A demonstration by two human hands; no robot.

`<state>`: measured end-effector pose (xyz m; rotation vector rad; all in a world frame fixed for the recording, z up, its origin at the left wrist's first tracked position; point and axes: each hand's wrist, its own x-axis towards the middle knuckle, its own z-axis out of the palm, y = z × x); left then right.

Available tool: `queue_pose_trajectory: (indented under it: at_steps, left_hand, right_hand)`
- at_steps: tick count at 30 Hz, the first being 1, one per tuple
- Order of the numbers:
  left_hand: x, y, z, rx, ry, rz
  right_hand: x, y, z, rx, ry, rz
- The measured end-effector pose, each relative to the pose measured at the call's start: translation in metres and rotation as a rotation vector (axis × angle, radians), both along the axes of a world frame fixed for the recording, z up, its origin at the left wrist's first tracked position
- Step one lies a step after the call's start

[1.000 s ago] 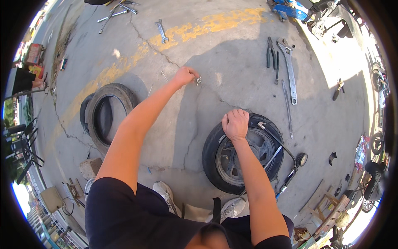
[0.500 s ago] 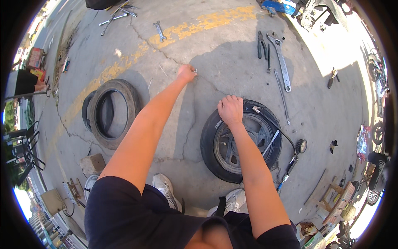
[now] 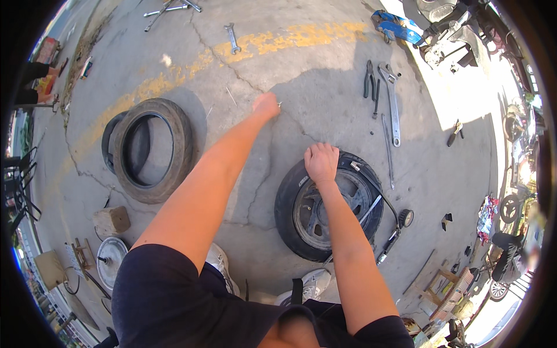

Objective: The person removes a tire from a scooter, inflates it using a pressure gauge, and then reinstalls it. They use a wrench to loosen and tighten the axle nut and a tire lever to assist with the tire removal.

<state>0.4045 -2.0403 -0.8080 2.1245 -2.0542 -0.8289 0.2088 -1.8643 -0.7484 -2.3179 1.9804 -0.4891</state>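
Note:
My left hand [image 3: 266, 105] is stretched out over the concrete floor, its fingers closed. A small bit of shiny metal pokes out at its fingertips, too small to name. My right hand [image 3: 322, 161] curls its fingers over the far edge of a black motorcycle tyre [image 3: 286, 216] mounted on a dark spoked rim [image 3: 307, 206]. The wheel lies flat in front of my feet. Across its right side a silver rod [image 3: 370, 210] rests at a slant. A black air hose with a round pressure gauge [image 3: 406, 218] runs from the tyre's upper right side to the floor.
To the left lie a worn loose tyre [image 3: 184, 136], a concrete block [image 3: 112, 221] and a round metal part [image 3: 111, 262]. Pliers [image 3: 369, 79], an adjustable wrench [image 3: 391, 104] and a long bar [image 3: 387, 152] lie right. Beyond are a spanner [image 3: 232, 38] and a blue floor jack [image 3: 397, 28].
The whole view has shifted slightly, with the right-side tools now lower and the left tyre a little further left. Both hands keep nearly the same places and grips.

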Motion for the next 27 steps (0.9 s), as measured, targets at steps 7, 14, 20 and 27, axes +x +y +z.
queue_pose_trajectory:
  at_steps: [7, 14, 20, 27]
  left_hand:
    - [0.012, 0.031, 0.037, 0.555, 0.757, 0.001]
    - [-0.008, 0.095, 0.108, 0.740, 1.000, -0.105]
    - [-0.033, 0.134, 0.147, 0.760, 1.096, -0.088]
    - [-0.068, 0.169, 0.193, 0.600, 0.781, -0.303]
  right_hand:
    - [-0.004, 0.001, -0.003, 0.084, -0.022, -0.041]
    - [0.004, -0.008, 0.049, 0.528, -1.256, -0.263]
    - [-0.015, 0.019, 0.107, 0.780, -1.415, -0.271]
    - [-0.025, 0.051, 0.158, 0.752, -0.989, -0.248]
